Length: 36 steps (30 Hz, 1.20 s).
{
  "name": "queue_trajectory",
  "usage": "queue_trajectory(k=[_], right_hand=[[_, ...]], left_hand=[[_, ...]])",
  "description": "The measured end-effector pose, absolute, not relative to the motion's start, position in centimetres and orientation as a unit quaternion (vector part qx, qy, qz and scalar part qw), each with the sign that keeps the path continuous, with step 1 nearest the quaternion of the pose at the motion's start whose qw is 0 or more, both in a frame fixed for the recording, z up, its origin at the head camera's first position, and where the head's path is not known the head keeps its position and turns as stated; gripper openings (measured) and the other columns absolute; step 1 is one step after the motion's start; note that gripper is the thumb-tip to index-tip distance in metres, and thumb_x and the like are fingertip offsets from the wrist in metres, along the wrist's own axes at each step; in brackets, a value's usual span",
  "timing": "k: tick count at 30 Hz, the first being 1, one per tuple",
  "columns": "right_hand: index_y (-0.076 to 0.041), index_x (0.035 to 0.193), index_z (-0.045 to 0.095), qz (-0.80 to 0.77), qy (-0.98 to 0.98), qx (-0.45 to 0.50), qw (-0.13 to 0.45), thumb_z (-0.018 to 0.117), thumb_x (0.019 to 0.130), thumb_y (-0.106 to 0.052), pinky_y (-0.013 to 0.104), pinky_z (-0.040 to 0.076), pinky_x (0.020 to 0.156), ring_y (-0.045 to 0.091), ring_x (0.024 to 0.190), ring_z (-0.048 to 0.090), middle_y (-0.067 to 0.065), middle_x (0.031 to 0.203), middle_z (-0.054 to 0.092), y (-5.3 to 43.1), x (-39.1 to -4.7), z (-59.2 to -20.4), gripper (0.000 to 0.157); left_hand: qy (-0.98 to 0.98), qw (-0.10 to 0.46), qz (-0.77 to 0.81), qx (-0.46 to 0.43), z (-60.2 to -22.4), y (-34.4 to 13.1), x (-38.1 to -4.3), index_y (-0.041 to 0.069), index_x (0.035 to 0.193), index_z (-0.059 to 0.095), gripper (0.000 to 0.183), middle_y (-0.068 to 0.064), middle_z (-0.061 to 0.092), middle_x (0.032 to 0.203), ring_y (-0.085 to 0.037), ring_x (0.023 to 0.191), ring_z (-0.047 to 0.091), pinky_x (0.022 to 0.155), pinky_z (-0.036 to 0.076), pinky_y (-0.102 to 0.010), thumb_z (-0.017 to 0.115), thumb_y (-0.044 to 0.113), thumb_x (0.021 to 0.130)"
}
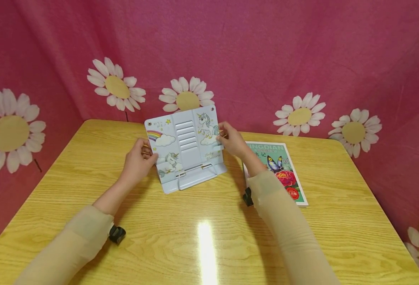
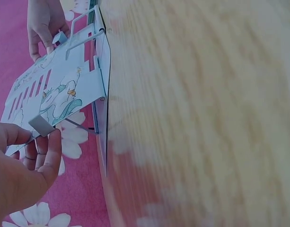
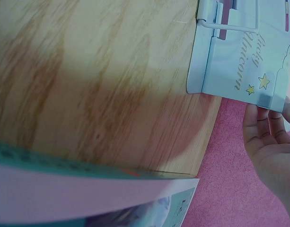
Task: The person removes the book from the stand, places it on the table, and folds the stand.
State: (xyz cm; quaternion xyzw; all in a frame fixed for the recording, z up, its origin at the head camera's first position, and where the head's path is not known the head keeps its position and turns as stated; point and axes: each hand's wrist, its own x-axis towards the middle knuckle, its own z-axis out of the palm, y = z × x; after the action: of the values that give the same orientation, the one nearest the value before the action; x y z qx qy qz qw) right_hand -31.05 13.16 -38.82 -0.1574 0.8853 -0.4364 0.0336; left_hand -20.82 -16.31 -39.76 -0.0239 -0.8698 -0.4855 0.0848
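A pale book stand printed with unicorns, a rainbow and clouds stands tilted back on the wooden table. Slots run down its middle, and a wire page holder lies across its lower ledge. My left hand grips the stand's left edge, thumb in front and fingers behind, close to a side clip. At the opposite edge my right hand holds the stand, its fingers partly hidden behind the panel. A thin support rod shows behind the panel in the left wrist view.
A green-covered book with a butterfly and a red flower lies right of the stand, partly under my right forearm. The wooden table reaches back to a pink cloth with white daisies.
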Motion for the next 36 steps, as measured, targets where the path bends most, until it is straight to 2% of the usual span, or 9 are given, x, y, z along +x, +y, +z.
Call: queue_trajectory(k=[10, 19, 27, 36], right_hand=[[-0.005, 0.122, 0.046, -0.434, 0.884, -0.165, 0.041, 0.053, 0.095, -0.005, 0.029, 0.048, 0.070, 0.026, 0.091, 0.056, 0.017, 0.119, 0.054, 13.6, -31.2, -38.8, 0.028], [-0.006, 0.121, 0.046, -0.434, 0.884, -0.169, 0.052, 0.052, 0.096, -0.005, 0.028, 0.048, 0.069, 0.025, 0.089, 0.057, 0.017, 0.114, 0.055, 13.8, -31.2, -38.6, 0.026], [-0.005, 0.121, 0.046, -0.432, 0.884, -0.171, 0.058, 0.052, 0.096, -0.006, 0.031, 0.050, 0.070, 0.025, 0.090, 0.056, 0.017, 0.108, 0.055, 14.0, -31.3, -38.5, 0.026], [-0.004, 0.121, 0.048, -0.438, 0.880, -0.177, 0.050, 0.053, 0.095, -0.004, 0.030, 0.051, 0.070, 0.024, 0.088, 0.056, 0.017, 0.105, 0.056, 14.2, -31.4, -38.6, 0.027]], left_hand=[[-0.864, 0.056, -0.500, -0.028, -39.5, -15.8, -20.0, 0.001, 0.111, 0.043, 0.025, -0.015, 0.056, 0.094, -0.022, 0.082, 0.057, 0.063, 0.048, -0.017, 0.057, 0.005, 0.091], [-0.861, 0.044, -0.505, -0.036, -39.5, -15.6, -19.8, 0.000, 0.111, 0.043, 0.025, -0.017, 0.056, 0.093, -0.025, 0.082, 0.060, 0.061, 0.051, -0.021, 0.058, 0.004, 0.091], [-0.853, 0.022, -0.521, -0.037, -39.1, -15.2, -19.2, -0.001, 0.113, 0.042, 0.028, -0.017, 0.055, 0.095, -0.024, 0.081, 0.060, 0.069, 0.057, -0.041, 0.059, 0.004, 0.091], [-0.850, 0.009, -0.525, -0.035, -39.1, -14.8, -18.9, -0.001, 0.112, 0.042, 0.028, -0.018, 0.055, 0.095, -0.025, 0.081, 0.060, 0.069, 0.057, -0.040, 0.060, 0.003, 0.091]])
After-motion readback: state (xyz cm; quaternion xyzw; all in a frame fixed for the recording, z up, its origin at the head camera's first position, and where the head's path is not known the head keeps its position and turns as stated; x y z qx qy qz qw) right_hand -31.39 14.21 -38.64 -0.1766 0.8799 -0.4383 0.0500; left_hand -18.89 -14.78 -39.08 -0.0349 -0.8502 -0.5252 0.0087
